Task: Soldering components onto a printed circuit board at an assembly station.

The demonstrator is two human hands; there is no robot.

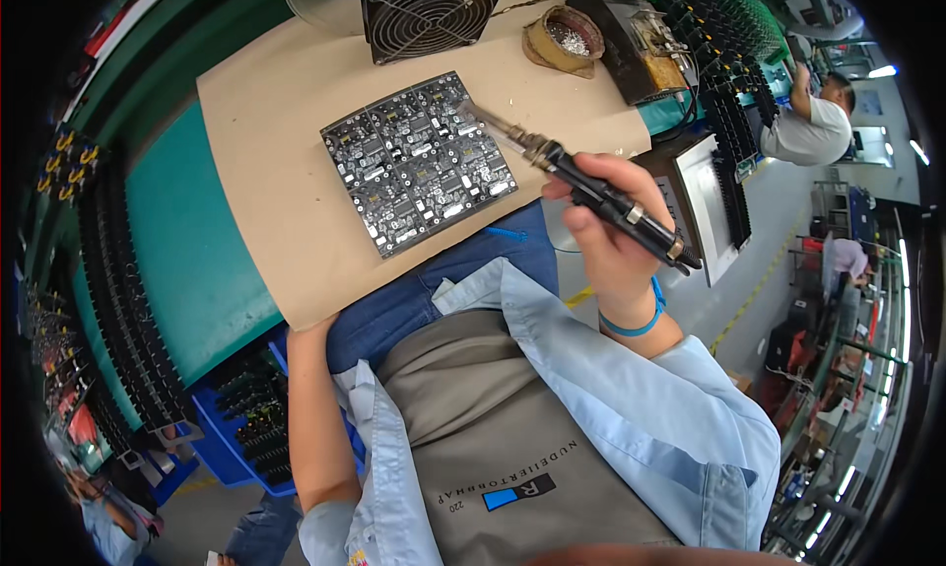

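Note:
My right hand (pixel 621 216) is closed round the black handle of a soldering iron (pixel 591 187). Its metal tip points up and left, over the upper right part of a dark circuit board panel (pixel 419 162); whether it touches cannot be made out. The panel is a grid of several like boards with small white and silver parts, lying flat on a tan sheet (pixel 266 162). A blue band circles my right wrist. By the near edge of the sheet is my left hand (pixel 313 332), its fingers hidden beneath that edge.
A black fan (pixel 434 19) stands behind the panel. Right of it sit a round tin (pixel 564 40) with silvery bits and a dark metal device (pixel 636 44). Black racks of boards (pixel 128 290) line the left side. A blue bin (pixel 222 428) is below; another person (pixel 813 123) stands far right.

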